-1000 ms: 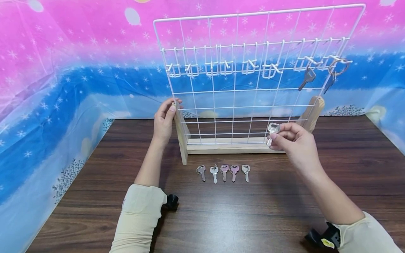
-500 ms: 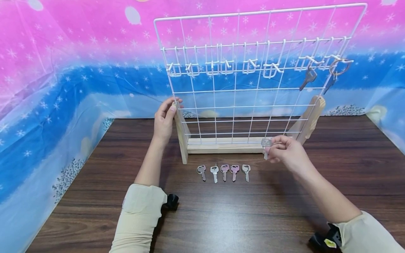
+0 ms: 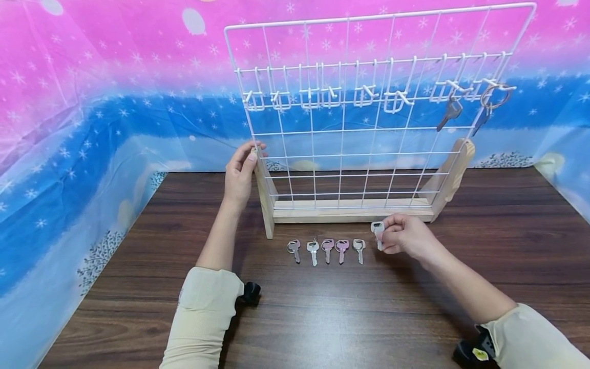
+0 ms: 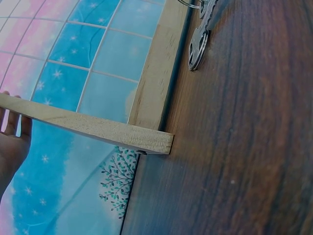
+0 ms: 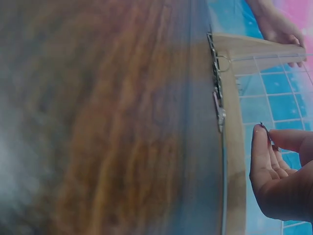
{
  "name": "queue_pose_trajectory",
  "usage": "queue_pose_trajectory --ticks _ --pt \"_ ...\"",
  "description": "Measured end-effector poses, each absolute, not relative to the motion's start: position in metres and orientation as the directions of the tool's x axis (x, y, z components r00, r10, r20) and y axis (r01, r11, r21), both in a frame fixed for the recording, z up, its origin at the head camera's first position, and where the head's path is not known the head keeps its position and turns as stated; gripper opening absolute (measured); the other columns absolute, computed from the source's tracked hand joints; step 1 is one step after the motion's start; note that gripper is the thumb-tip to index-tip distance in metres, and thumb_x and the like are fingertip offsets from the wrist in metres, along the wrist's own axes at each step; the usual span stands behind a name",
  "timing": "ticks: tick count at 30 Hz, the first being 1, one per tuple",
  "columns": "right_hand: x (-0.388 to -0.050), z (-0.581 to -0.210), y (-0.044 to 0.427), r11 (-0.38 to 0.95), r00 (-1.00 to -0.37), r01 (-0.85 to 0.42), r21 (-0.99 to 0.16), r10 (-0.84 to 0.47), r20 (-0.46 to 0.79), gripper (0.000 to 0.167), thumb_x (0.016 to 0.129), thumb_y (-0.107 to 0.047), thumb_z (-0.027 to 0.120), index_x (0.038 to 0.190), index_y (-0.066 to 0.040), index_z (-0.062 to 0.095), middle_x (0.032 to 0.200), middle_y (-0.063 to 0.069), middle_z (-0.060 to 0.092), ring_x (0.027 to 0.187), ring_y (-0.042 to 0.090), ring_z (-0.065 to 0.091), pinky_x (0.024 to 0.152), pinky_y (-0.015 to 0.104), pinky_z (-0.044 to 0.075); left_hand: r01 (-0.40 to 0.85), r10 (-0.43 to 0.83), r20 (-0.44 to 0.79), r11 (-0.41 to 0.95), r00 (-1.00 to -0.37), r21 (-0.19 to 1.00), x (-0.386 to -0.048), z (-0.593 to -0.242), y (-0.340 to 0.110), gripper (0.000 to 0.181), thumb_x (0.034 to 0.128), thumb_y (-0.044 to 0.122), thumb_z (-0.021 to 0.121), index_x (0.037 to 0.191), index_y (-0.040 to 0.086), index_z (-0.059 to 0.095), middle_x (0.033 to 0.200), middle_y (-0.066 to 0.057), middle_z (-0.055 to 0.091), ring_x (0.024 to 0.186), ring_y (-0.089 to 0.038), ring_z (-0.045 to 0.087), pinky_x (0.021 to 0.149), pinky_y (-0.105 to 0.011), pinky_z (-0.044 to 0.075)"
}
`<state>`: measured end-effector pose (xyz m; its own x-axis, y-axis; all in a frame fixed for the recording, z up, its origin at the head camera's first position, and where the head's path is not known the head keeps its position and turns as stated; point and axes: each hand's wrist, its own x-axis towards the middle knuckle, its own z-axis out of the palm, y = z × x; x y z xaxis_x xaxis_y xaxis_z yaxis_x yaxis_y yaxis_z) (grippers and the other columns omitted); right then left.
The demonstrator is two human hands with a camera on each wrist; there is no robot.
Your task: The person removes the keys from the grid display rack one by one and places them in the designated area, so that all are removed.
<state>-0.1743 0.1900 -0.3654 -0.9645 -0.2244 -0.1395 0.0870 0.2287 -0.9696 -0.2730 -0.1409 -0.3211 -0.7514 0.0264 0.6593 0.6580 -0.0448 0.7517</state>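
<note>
My right hand [image 3: 410, 238] pinches a silver key [image 3: 377, 228] between thumb and fingers, low over the table, just right of a row of keys. That row holds several keys, among them a pink key [image 3: 342, 247] and a silver key [image 3: 359, 246] at its right end. With thumb in front and fingers behind, my left hand [image 3: 240, 171] grips the left wooden post [image 3: 264, 197] of a white wire grid rack [image 3: 341, 134]. The left wrist view shows those fingers [image 4: 13, 122] reaching past the post. In the right wrist view the pinched key [image 5: 265, 129] is seen edge-on.
White wire hooks [image 3: 366, 95] line the grid's upper part. Two keys hang at its right: one key [image 3: 449, 111] and another key [image 3: 481, 122] below a large ring [image 3: 495, 96]. The rack's wooden base [image 3: 352, 211] stands on the dark table [image 3: 322, 318], before a patterned cloth backdrop [image 3: 115, 77].
My right hand has moved down and left with the silver key, from in front of the grid to beside the row of keys. My left hand keeps its grip on the post.
</note>
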Motion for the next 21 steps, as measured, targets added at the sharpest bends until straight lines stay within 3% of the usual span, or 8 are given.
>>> queue_pose_trajectory --ticks 4,9,15,21 --pt "-0.174 -0.372 0.188 0.256 -0.955 0.118 -0.960 -0.237 -0.180 0.017 0.081 0.006 0.057 0.095 0.011 0.048 0.072 0.006 0.060 0.062 0.012 0.061 0.061 0.029 0.054 0.652 0.027 0.653 -0.045 -0.757 0.757 -0.275 -0.322 -0.141 0.033 0.0951 0.009 0.042 0.119 -0.012 0.049 0.110 -0.002 0.062 0.102 -0.041 0.052 0.084 -0.029 0.044" --pt "-0.173 -0.376 0.187 0.252 -0.940 0.168 -0.953 -0.252 -0.232 0.019 0.081 0.005 0.059 0.095 0.011 0.048 0.073 0.006 0.059 0.062 0.012 0.061 0.059 0.027 0.053 0.656 0.025 0.657 -0.039 -0.754 0.754 -0.274 -0.322 -0.141 0.034 0.0952 0.008 0.041 0.119 -0.015 0.047 0.114 -0.022 0.058 0.101 -0.041 0.053 0.083 -0.029 0.045" --pt "-0.173 -0.380 0.185 0.262 -0.928 0.225 -0.939 -0.237 -0.289 0.015 0.082 0.004 0.057 0.094 0.012 0.051 0.072 0.007 0.061 0.062 0.014 0.062 0.058 0.028 0.053 0.659 0.026 0.660 -0.042 -0.751 0.751 -0.274 -0.321 -0.141 0.035 0.0946 0.008 0.041 0.119 -0.016 0.046 0.112 -0.016 0.060 0.101 -0.040 0.053 0.083 -0.028 0.045" --pt "-0.173 -0.383 0.183 0.317 -0.920 0.242 -0.917 -0.224 -0.320 0.013 0.082 0.003 0.055 0.092 0.012 0.055 0.070 0.007 0.061 0.059 0.013 0.062 0.057 0.028 0.053 0.660 0.027 0.661 -0.047 -0.750 0.750 -0.274 -0.321 -0.141 0.037 0.0943 0.009 0.041 0.119 -0.018 0.043 0.116 -0.034 0.051 0.102 -0.045 0.051 0.082 -0.028 0.045"
